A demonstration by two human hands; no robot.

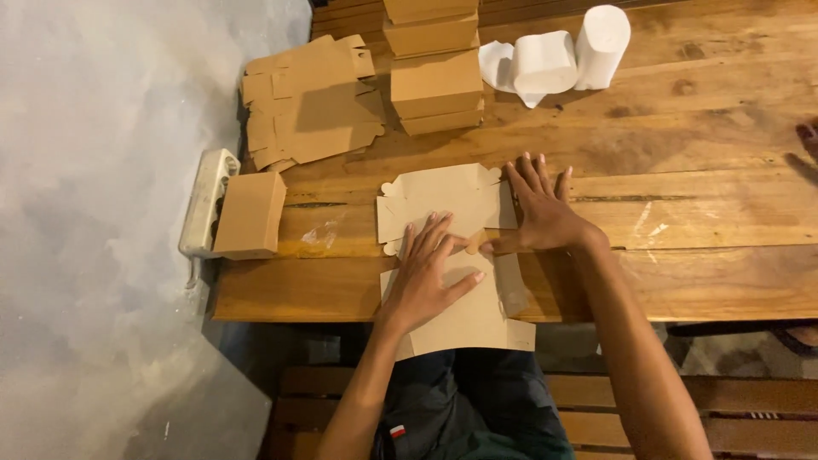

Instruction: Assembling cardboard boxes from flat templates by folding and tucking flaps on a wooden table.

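A flat box blank (443,247) is being pressed down on the table (682,213), right at the near edge, with its lower part hanging off over the lap. The left hand (430,277) is being laid flat on the middle of the blank, fingers spread and pointing away, thumb stuck out to the right. The right hand (541,213) is being held flat just beside it on the blank's right edge — fingers fanned out, thumb reaching left until it's nearly touching the left hand's fingertips. Nothing is being pinched by either hand, it's all palm pressure.

Further back, a stack of blanks (311,98) is being kept near the table's left end, and a pile of folded boxes (434,64) is sitting right next to it. One more folded box (250,215) is resting at the left edge, on top of a white power strip (204,200). Off to the back right — well apart from the hands — two white paper rolls (567,55) are lying side by side.
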